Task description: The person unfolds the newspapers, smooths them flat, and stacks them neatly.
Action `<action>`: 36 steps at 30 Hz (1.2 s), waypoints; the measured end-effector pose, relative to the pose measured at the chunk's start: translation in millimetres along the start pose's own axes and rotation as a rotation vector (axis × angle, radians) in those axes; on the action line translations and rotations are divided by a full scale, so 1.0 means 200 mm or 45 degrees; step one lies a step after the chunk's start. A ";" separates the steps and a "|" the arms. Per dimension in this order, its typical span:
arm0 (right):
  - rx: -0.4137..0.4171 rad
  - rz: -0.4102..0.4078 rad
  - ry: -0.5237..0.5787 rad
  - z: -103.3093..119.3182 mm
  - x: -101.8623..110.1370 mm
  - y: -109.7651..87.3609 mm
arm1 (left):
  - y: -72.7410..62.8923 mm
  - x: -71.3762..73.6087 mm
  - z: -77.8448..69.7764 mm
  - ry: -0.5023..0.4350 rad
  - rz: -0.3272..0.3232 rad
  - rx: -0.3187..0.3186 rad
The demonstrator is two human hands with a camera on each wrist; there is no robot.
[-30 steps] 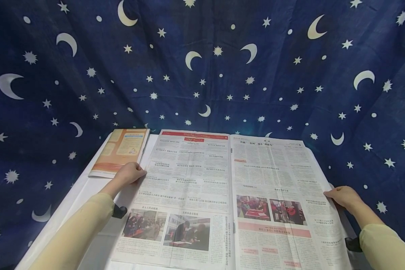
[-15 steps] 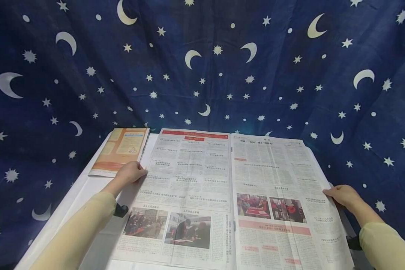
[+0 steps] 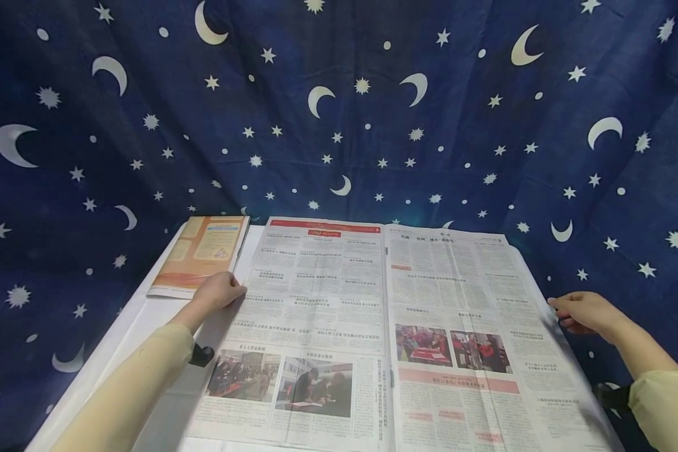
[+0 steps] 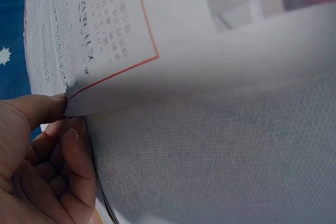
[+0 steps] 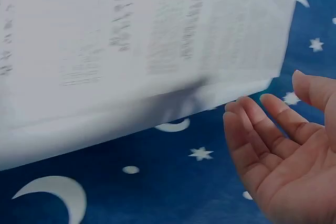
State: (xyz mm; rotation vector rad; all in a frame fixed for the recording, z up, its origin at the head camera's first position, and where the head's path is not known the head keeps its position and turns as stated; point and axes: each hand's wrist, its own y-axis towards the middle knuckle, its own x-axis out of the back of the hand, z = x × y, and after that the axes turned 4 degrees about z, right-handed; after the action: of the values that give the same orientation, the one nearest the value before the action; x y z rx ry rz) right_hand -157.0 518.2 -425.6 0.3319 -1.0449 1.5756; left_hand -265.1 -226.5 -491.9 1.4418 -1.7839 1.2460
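An open newspaper (image 3: 339,339) lies spread over the white table, with a fold down its middle and photos on both pages. At its left edge, my left hand (image 3: 217,292) pinches the paper between thumb and fingers; the left wrist view shows that thumb (image 4: 44,107) on top of the sheet. My right hand (image 3: 587,314) is just beyond the right edge. In the right wrist view its fingers (image 5: 249,145) are loosely bent, the thumb stands apart from them, and nothing is held. The newspaper's edge (image 5: 157,111) is close to those fingertips.
An orange booklet (image 3: 200,251) lies at the table's back left, partly behind my left hand. White table covering (image 3: 164,364) shows left of the newspaper. A dark blue curtain (image 3: 339,113) with moons and stars hangs behind and on both sides.
My right hand has let go of the newspaper's right edge and moved slightly outward and away from me. That edge now lies flatter. The left hand keeps its grip in place.
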 end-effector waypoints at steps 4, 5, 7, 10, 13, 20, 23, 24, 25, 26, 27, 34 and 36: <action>0.051 -0.011 -0.031 0.09 0.01 -0.02 | 0.00 0.00 0.00 0.003 -0.017 -0.008; 0.068 -0.012 -0.033 0.12 0.01 -0.02 | -0.01 0.00 0.00 0.004 -0.023 -0.013; 0.100 -0.012 -0.037 0.18 -0.02 -0.02 | -0.01 0.00 0.01 0.006 -0.035 -0.019; 0.172 0.006 -0.056 0.27 -0.08 -0.01 | -0.02 0.01 0.01 -0.004 -0.061 -0.018; 0.230 0.005 -0.073 0.36 -0.16 0.01 | -0.04 0.04 0.00 -0.040 -0.097 -0.030; 0.362 -0.027 -0.079 0.54 -0.37 0.05 | -0.07 0.10 0.01 -0.111 -0.222 -0.110; 0.423 -0.064 -0.083 0.61 -0.46 0.08 | -0.08 0.11 0.03 -0.117 -0.286 -0.161; 0.440 -0.077 -0.084 0.63 -0.49 0.09 | -0.08 0.12 0.03 -0.120 -0.305 -0.185; 0.456 -0.088 -0.081 0.65 -0.53 0.10 | -0.08 0.12 0.04 -0.125 -0.323 -0.210; 0.471 -0.098 -0.080 0.68 -0.56 0.11 | -0.09 0.12 0.05 -0.127 -0.338 -0.235; 0.487 -0.109 -0.080 0.70 -0.60 0.13 | -0.09 0.13 0.06 -0.134 -0.347 -0.253; 0.607 -0.111 -0.088 0.91 -0.88 0.16 | -0.12 0.16 0.15 -0.129 -0.387 -0.255; 0.628 -0.090 -0.069 0.98 -0.96 0.16 | -0.12 0.17 0.19 -0.144 -0.390 -0.230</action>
State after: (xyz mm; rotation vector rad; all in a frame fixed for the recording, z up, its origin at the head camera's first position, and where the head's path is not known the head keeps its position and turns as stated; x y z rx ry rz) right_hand -190.3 246.1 -463.9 0.7414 -0.6633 1.7558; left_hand -246.6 -275.5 -471.6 1.6316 -1.6226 0.8427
